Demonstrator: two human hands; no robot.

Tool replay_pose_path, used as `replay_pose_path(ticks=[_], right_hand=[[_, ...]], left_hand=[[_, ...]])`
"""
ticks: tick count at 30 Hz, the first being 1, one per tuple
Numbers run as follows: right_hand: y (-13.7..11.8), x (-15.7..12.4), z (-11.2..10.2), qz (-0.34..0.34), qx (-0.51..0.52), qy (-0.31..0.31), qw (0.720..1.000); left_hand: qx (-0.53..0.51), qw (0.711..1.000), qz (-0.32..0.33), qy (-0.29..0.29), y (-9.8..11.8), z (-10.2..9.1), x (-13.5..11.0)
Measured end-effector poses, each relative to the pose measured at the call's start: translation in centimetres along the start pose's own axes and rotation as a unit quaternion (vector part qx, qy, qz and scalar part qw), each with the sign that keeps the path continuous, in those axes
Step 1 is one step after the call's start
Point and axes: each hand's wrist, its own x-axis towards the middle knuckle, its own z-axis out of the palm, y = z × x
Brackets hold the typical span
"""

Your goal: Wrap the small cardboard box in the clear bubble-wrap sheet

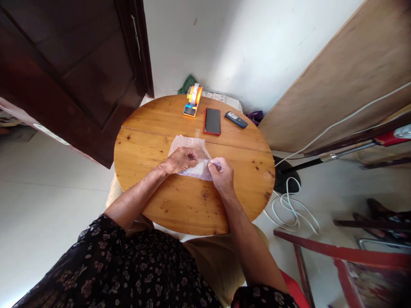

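Note:
A piece of clear bubble wrap [182, 142] lies folded on the round wooden table [189, 205], with a paler layer showing between my hands. My left hand [182, 159] rests over its left part, fingers curled and pinched together on the wrap; the exact fold in the fingertips is hidden. At the right edge, my right hand [222, 174] grips the bubble wrap between thumb and bent forefinger. A short strip of clear tape [197, 133] sticks out past the wrap's far edge onto the tabletop.
Towards the back of the table stand an orange and blue tape dispenser [193, 100], a red-cased phone [212, 121] and a dark remote-like handset [236, 119]. On the floor at right lie a coiled white cable [290, 209] and a black round base [288, 177], near a red wooden chair [340, 252].

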Motion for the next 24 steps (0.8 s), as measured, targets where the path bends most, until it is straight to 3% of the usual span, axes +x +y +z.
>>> replay_pose_path(ticks=[6,13,16,19,24], right_hand=[[-0.2,-0.3,0.3,-0.025,-0.093,-0.005,0.995],[0.5,-0.3,0.5,-0.151,-0.118,0.002,0.981],[-0.1,-0.6,0.0,-0.233,-0.142,0.029,0.962],[-1.0,-1.1,-0.4,-0.298,-0.216,-0.004,0.930],[-1.9,-1.5,-0.5,-0.311,-0.311,-0.070,0.895]], left_hand=[[0.002,0.999,0.035,-0.004,-0.3,0.1,0.2],[0.022,0.999,0.037,-0.011,-0.4,0.0,0.3],[0.037,0.998,0.041,-0.013,-0.1,-0.1,0.3],[0.058,0.997,0.044,-0.028,0.4,-0.3,0.3],[0.149,0.989,0.023,0.002,0.8,-0.7,0.4]])
